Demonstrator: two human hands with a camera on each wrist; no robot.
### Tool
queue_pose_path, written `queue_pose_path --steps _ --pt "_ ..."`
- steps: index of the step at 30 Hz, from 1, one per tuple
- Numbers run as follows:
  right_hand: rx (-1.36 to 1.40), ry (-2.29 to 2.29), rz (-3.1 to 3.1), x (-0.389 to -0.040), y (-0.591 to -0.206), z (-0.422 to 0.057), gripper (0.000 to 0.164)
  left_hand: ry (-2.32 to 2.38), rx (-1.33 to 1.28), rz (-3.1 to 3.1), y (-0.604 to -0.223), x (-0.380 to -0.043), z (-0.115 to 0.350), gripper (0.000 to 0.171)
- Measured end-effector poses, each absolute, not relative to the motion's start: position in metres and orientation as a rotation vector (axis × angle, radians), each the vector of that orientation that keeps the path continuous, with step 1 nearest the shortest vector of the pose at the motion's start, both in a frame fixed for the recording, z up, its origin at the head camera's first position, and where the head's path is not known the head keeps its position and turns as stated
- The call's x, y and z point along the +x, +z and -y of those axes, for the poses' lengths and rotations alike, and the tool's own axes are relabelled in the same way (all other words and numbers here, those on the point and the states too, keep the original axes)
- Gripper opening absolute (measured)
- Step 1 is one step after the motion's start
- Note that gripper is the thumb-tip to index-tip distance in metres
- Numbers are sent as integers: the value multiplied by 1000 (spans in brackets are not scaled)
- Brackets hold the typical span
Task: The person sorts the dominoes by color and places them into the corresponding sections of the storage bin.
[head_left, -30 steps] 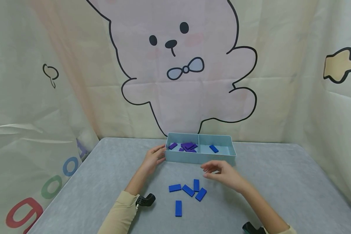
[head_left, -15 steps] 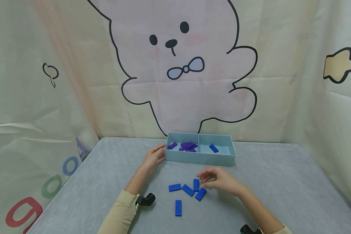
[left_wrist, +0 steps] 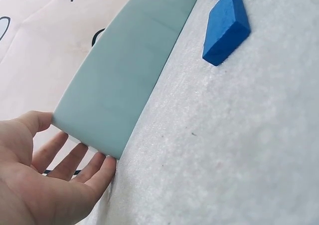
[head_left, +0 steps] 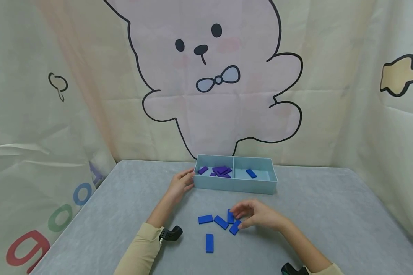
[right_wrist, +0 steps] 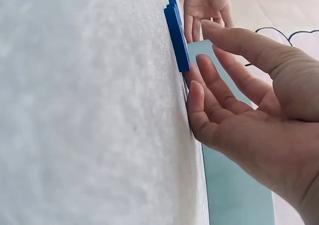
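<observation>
A pale blue-green box [head_left: 234, 185] with two compartments stands at the back of the table. My left hand [head_left: 178, 187] touches its left end; in the left wrist view the fingertips rest against the end wall. Several flat blue blocks lie on the table before the box, one of them [head_left: 209, 243] nearer the front. My right hand [head_left: 258, 214] is over the right side of this group, fingers loosely bent, with the thumb by a slanted blue block [head_left: 233, 229]. Its fingers partly cover an upright-lying blue block [head_left: 230, 216]. In the right wrist view nothing is between thumb and fingers.
Several purple blocks [head_left: 221, 170] lie in the left compartment, and a single blue block [head_left: 251, 173] lies in the right one. A grey cloth covers the table [head_left: 316, 206]. Behind the box hangs a curtain [head_left: 323, 126] with a printed bear.
My right hand has come down and toward me, from in front of the box to the blue blocks. The left hand stays at the box's end.
</observation>
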State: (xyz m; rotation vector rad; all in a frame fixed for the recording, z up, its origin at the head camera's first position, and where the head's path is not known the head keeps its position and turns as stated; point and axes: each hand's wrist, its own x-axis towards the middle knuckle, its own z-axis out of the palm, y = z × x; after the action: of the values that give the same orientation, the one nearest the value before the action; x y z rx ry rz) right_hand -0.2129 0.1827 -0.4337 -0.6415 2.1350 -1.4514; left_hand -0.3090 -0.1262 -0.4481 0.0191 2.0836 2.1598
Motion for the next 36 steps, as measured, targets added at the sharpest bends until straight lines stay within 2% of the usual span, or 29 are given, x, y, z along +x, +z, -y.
queue_pose_path --steps 23,36 --pt "-830 -1268 -2245 -213 -441 -181 22 2154 -4 -2088 -444 -307 126 50" --pt "-828 -1242 -2261 -212 -440 -181 16 2161 -18 -2082 -446 -308 125 49"
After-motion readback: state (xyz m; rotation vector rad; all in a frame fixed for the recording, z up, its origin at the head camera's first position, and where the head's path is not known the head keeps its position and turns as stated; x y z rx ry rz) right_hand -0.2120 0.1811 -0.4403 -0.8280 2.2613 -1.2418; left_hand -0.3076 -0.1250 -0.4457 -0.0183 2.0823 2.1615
